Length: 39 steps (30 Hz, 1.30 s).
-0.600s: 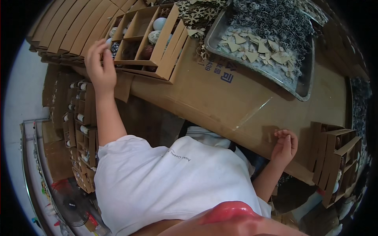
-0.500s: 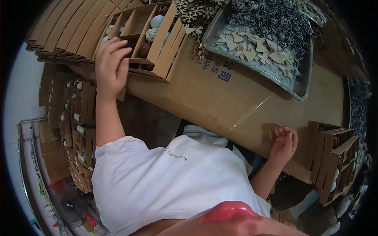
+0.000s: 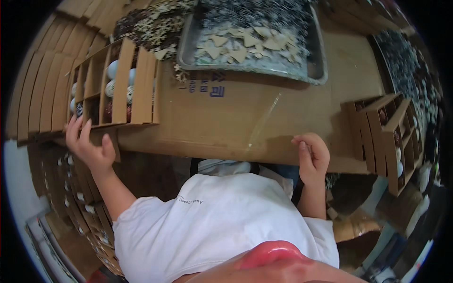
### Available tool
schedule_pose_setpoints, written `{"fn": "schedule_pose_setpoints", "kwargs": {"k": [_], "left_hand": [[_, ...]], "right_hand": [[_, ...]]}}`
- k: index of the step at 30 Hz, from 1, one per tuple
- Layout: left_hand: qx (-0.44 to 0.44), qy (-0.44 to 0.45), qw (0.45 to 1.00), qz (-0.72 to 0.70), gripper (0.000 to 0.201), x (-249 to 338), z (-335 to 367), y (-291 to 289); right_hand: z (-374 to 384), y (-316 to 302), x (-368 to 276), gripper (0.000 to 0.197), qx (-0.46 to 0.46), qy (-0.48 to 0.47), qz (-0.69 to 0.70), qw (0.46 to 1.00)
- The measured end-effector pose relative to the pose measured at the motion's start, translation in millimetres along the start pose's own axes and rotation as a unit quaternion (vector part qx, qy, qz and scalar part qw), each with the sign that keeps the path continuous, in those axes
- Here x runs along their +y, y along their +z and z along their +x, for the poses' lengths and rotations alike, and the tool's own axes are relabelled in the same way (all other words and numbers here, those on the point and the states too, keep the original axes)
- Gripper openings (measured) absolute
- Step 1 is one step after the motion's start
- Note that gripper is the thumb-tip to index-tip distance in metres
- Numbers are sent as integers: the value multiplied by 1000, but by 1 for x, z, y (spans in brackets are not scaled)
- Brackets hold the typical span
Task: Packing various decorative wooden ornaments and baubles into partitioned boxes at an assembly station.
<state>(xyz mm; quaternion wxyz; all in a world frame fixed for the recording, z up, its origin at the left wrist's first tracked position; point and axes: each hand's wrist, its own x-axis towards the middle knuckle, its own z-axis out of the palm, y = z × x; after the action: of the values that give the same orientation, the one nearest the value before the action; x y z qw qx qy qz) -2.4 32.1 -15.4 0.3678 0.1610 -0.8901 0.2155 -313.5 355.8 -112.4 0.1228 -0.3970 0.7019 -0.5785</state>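
Note:
My left hand (image 3: 89, 144) is open, its fingers apart, just at the near edge of a divided cardboard box (image 3: 137, 101). The box's compartments hold pale blue balls (image 3: 112, 70), white string-wrapped balls (image 3: 110, 88) and reddish-brown balls (image 3: 109, 111). Beside my left fingertips, a small dark, frosted-looking piece (image 3: 79, 109) sits in a near-left compartment. My right hand (image 3: 314, 158) hovers over the front edge of the cardboard-topped table (image 3: 264, 127). Its fingers are curled in against the thumb, and whatever they may hold is hidden.
A metal tray (image 3: 323, 61) at the back holds pale wooden angel-shaped cutouts (image 3: 238, 54) and frosted pinecones (image 3: 255, 14). Wooden snowflakes (image 3: 165, 23) are heaped left of it. Stacked cardboard boxes (image 3: 35, 94) line the far left; more filled boxes (image 3: 394, 137) stand at the right edge.
The whole view has swung, shifting the table and tray leftward. My left hand has drawn back from over the box to its near edge. My right hand stays curled near the table's front.

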Motion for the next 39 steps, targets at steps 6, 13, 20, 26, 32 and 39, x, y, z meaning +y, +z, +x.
{"fn": "schedule_pose_setpoints", "kwargs": {"k": [6,13,20,26,32,39], "left_hand": [[87,140,977,-133,33,79,-6,51],[-13,83,944,-320,18,140,-7,104],[-45,39,904,-423,16,142,-1,114],[-49,-24,870,-491,19,138,2,113],[-76,-25,848,-524,17,137,1,116],[-86,-36,829,-551,16,138,-2,120]], "right_hand": [[17,-66,-78,22,-46,-255,-343,903],[45,-159,-134,16,99,-134,-567,807],[77,-262,-53,35,20,100,-705,702],[97,-276,-2,37,41,155,-583,796],[124,-267,-29,33,26,137,-651,746],[112,-146,-98,22,-8,71,-620,781]]}}
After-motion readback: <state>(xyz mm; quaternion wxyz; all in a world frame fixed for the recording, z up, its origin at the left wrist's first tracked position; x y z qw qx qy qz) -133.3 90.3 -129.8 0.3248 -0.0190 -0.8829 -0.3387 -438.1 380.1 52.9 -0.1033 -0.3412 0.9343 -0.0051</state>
